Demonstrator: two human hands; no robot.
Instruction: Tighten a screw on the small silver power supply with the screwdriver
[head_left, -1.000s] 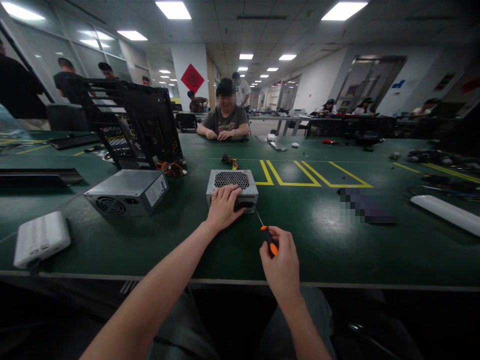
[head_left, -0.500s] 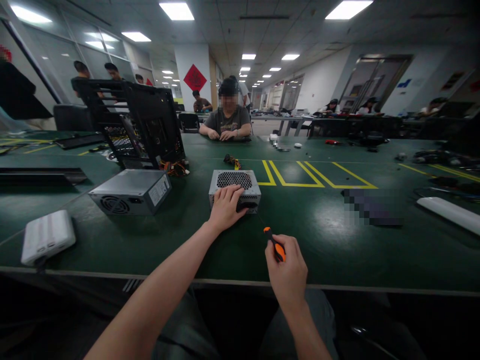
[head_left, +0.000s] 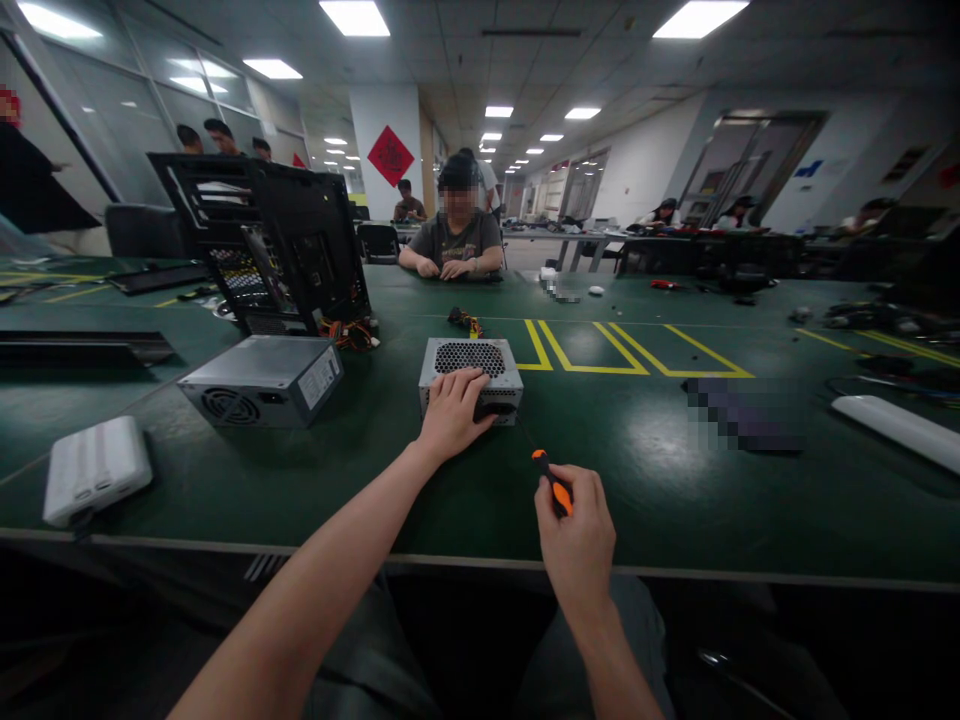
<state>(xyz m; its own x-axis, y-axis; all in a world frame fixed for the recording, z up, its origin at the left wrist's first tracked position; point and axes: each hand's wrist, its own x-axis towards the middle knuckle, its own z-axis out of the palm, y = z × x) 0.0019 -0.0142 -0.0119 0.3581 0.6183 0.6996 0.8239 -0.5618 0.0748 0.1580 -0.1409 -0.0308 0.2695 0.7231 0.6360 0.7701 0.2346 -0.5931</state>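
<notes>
A grey computer power supply (head_left: 501, 378) with a honeycomb vent on top sits in front of me on the green table. My left hand (head_left: 456, 410) grips it, fingers over the top edge and thumb along the near face. My right hand (head_left: 581, 525) is closed around an orange-and-black screwdriver (head_left: 560, 496). Its thin shaft points up and left toward the lower right corner of the power supply; whether the tip touches is too faint to tell. Coloured cables (head_left: 472, 322) come out behind the power supply.
To the left are a second power supply (head_left: 259, 378), a black computer case (head_left: 277, 245) and a white power bank (head_left: 97, 470). A pixelated dark object (head_left: 742, 415) and a long white object (head_left: 900, 428) lie right. A person (head_left: 456, 235) sits across the table.
My right hand and the screwdriver have shifted very slightly right and up. My left hand has kept its hold on the power supply.
</notes>
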